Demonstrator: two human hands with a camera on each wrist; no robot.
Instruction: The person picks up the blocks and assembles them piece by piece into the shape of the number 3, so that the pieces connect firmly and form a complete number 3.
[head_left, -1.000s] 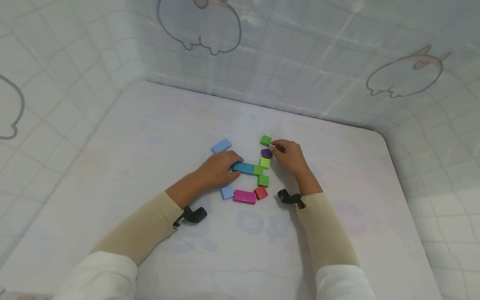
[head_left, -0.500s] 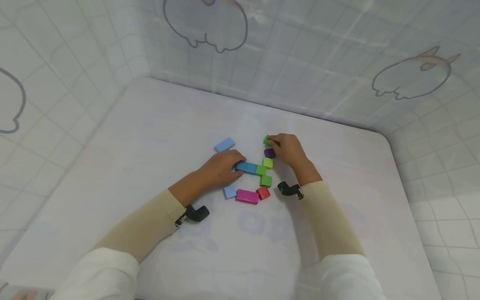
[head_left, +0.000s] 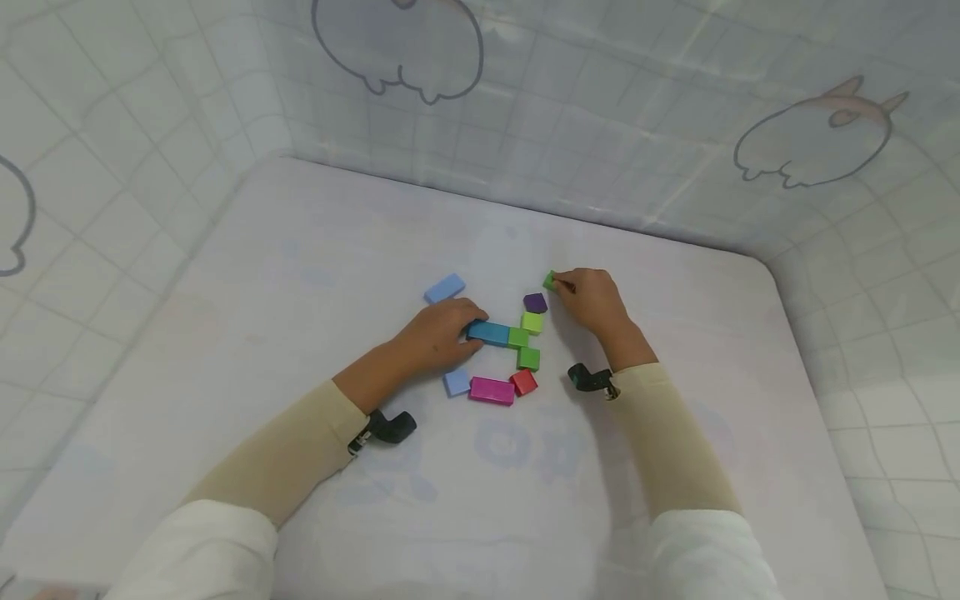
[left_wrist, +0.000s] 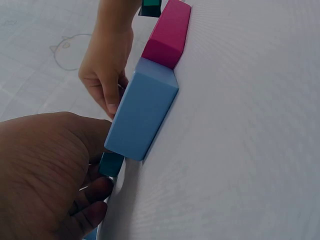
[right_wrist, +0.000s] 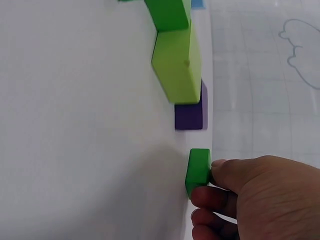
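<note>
My left hand [head_left: 441,335] grips a long blue block [head_left: 489,333] between thumb and fingers at its left end. A green block [head_left: 517,337] adjoins that block's right end. My right hand [head_left: 596,302] pinches another green block [right_wrist: 199,169] between thumb and fingertips, at the far end of the block row. Just nearer lies a purple block [head_left: 535,302], followed by a yellow-green block [head_left: 532,323]. In the left wrist view, a light blue block [left_wrist: 145,110] stands in front and hides part of the held blue block [left_wrist: 111,164].
Nearer me lie a second light blue block [head_left: 444,288] farther off left, a magenta block [head_left: 492,391], a red block [head_left: 523,382] and a green block [head_left: 528,358]. They rest on a pale sheet [head_left: 360,242] with upright, grid-patterned walls [head_left: 585,125] around it.
My right hand has gone from beside the purple block to the far green block, taken hold of it and shifted it right. My left hand stays on the blue block.
</note>
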